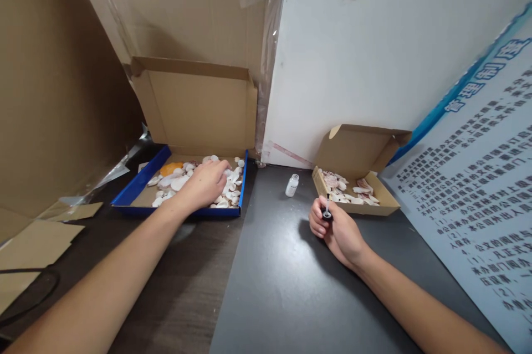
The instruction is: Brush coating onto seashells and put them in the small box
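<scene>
My left hand (205, 183) reaches down into a blue-sided cardboard box (216, 212) and touches the white seashells (177, 183) there. Its fingers bend downward and the tips are hidden, so I cannot tell whether it grips a shell. An orange shell (170, 168) lies at the back left of that box. My right hand (338, 229) is closed around a black brush cap (327, 214), the brush pointing up. Just left of it, apart from the hand, a small uncapped clear bottle (292, 185) with white print stands on the grey surface.
A smaller brown cardboard box (384, 205) with its lid raised holds more shells (332, 181) behind my right hand. Cardboard panels and a white board (341, 55) rise at the back. A printed sheet (469, 177) slants along the right; cardboard scraps (37, 243) and a black cable lie left.
</scene>
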Motion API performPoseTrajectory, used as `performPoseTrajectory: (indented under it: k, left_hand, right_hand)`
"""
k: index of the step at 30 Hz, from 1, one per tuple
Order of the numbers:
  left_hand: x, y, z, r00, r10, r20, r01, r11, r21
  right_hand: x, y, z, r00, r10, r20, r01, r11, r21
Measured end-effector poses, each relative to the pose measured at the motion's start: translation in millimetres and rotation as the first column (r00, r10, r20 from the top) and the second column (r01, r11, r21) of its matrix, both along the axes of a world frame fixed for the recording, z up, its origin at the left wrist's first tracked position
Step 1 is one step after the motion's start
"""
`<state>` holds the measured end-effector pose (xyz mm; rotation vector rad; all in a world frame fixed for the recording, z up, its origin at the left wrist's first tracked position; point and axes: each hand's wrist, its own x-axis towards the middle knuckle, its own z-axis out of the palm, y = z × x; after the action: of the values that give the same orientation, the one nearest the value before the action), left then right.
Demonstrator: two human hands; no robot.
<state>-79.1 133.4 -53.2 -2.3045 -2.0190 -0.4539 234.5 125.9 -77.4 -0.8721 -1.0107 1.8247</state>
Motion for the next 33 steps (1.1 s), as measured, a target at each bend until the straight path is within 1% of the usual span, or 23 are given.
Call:
performPoseTrajectory:
  k: [4, 9, 19, 22, 25, 29, 33]
  left_hand:
    - [-5, 1, 0.1, 0.997, -0.041, 0.067, 0.041, 0.999, 0.002]
    - [-6, 1, 1.6, 0.99, -0.067, 0.123, 0.067, 0.998, 0.004]
    - [-4, -6, 10.0, 0.982, 0.022, 0.188, -0.01, 0.998, -0.066]
    - [-3, -6, 12.7, 0.985, 0.028, 0.17, -0.009, 0.994, -0.109]
    - [2, 1, 14.5, 0.993, 0.013, 0.117, 0.003, 0.991, -0.134]
    - [12, 21, 15.8, 0.999, -0.031, 0.013, 0.032, 0.993, -0.118]
    - [21, 42, 10.9, 0.998, 0.007, -0.065, -0.016, 0.991, -0.136]
  right_hand:
    - [0, 0, 0.2, 1.0, 0.005, -0.001, -0.005, 1.0, -0.008]
    - [0, 0, 1.2, 1.0, 0.008, 0.005, -0.008, 1.0, -0.005]
    - [1, 1, -0.7, 1.0, 0.022, -0.002, -0.022, 1.0, 0.002]
    - [1, 2, -0.8, 1.0, 0.019, -0.004, -0.019, 1.0, 0.006]
    - [1, 2, -0.4, 1.0, 0.016, -0.003, -0.016, 1.0, 0.01]
    - [0, 1, -0.1, 1.0, 0.017, 0.0, -0.017, 1.0, 0.009]
    - [0, 0, -0.6, 1.0, 0.015, 0.008, -0.015, 1.0, 0.019]
